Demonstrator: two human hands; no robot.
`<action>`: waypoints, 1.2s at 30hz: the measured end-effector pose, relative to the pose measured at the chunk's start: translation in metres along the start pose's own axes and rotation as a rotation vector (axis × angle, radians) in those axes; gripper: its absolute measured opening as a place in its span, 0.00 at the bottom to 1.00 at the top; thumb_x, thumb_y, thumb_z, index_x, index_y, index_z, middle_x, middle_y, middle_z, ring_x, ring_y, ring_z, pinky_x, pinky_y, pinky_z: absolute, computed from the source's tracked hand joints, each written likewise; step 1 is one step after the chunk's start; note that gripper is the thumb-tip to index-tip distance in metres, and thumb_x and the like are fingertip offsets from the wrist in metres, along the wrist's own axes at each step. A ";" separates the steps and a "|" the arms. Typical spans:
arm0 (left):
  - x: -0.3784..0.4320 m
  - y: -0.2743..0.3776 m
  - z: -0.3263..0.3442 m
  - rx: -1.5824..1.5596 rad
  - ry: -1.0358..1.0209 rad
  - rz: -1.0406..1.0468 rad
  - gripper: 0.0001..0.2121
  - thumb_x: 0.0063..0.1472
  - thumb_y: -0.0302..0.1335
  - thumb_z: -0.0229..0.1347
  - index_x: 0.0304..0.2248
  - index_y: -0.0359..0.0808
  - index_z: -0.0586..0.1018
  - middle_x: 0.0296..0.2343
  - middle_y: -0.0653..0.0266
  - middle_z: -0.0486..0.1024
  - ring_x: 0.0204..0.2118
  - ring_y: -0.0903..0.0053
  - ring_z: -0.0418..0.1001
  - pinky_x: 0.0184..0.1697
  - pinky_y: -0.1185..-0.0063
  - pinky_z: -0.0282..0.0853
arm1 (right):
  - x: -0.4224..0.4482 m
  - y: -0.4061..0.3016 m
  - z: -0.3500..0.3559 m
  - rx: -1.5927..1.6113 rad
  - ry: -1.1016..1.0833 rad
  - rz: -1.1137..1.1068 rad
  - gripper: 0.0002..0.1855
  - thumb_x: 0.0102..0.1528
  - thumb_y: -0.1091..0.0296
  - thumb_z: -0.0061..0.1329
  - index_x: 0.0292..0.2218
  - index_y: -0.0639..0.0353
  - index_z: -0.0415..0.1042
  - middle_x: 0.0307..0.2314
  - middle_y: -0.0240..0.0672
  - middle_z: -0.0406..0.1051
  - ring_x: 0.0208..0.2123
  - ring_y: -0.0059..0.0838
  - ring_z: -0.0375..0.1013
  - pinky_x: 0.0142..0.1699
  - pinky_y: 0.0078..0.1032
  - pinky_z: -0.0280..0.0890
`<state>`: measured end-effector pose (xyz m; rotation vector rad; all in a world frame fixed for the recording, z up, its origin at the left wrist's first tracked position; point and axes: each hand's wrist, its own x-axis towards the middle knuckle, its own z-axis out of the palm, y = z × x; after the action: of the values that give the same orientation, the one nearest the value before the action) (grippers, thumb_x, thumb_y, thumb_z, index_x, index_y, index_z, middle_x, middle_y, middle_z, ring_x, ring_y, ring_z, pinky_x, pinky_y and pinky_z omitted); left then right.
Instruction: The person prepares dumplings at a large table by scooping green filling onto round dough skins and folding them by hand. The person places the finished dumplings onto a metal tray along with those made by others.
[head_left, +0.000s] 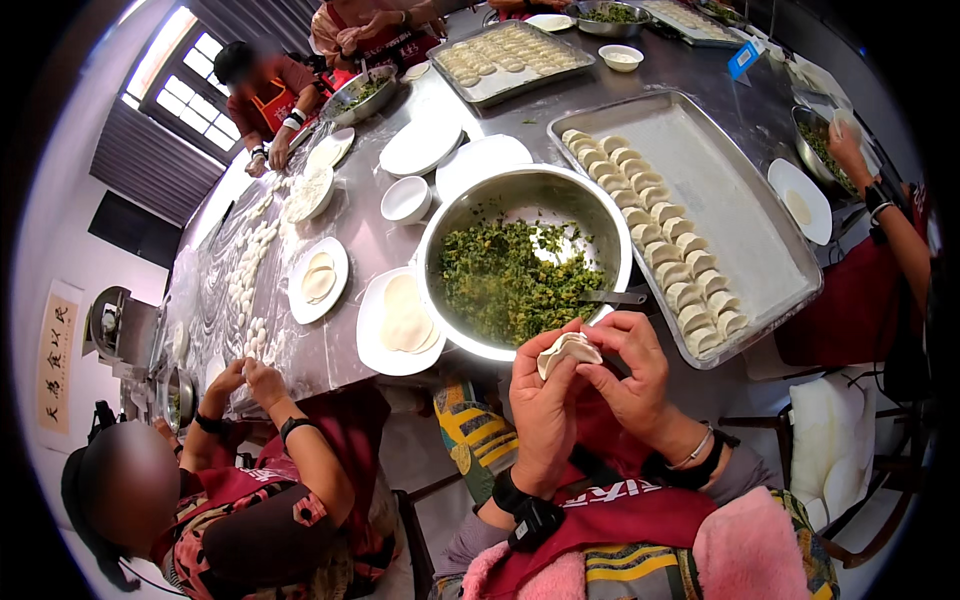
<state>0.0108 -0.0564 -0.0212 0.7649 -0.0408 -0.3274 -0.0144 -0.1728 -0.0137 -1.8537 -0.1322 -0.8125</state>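
Both my hands meet around one folded dumpling (568, 352) just in front of the steel bowl's near rim. My left hand (544, 405) grips its left side, and the thumb and fingers of my right hand (634, 367) pinch its right end and edge. Chopped green filling (517, 277) lies in the large steel bowl (622, 225), with a metal utensil handle (613, 298) over its right rim. Two rows of pleated dumplings (660, 232) sit along the left side of the metal tray (750, 225). Round dough wrappers (405, 311) are stacked on a white plate (369, 341) left of the bowl.
A small white bowl (406, 200) and white plates (484, 161) stand behind the steel bowl. A co-worker (277, 465) works at my left, another person's arm (892, 217) is at the right. Dough pieces (247, 270) lie on the floured table. A cushioned chair (829, 442) stands behind at right.
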 end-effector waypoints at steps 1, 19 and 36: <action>0.000 0.000 0.000 0.000 -0.002 -0.003 0.16 0.58 0.17 0.50 0.46 0.32 0.66 0.45 0.53 0.69 0.44 0.72 0.71 0.47 0.77 0.69 | -0.001 0.001 -0.002 -0.033 -0.003 -0.030 0.14 0.46 0.74 0.55 0.38 0.62 0.73 0.33 0.38 0.66 0.33 0.32 0.69 0.37 0.23 0.65; -0.015 -0.016 0.004 0.103 -0.104 0.012 0.18 0.59 0.18 0.48 0.49 0.31 0.64 0.51 0.49 0.62 0.50 0.68 0.67 0.49 0.75 0.69 | -0.015 0.009 -0.015 0.129 0.132 0.141 0.09 0.45 0.78 0.55 0.32 0.62 0.76 0.27 0.33 0.66 0.29 0.23 0.66 0.34 0.17 0.62; -0.015 -0.017 0.010 0.109 -0.156 -0.045 0.18 0.60 0.20 0.48 0.50 0.30 0.63 0.44 0.53 0.68 0.47 0.69 0.69 0.50 0.73 0.68 | -0.010 0.024 -0.023 0.223 0.030 0.032 0.12 0.46 0.77 0.54 0.36 0.61 0.75 0.48 0.42 0.65 0.48 0.32 0.64 0.51 0.26 0.59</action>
<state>-0.0098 -0.0700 -0.0237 0.8481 -0.1903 -0.4299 -0.0228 -0.2004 -0.0334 -1.6293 -0.1668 -0.7709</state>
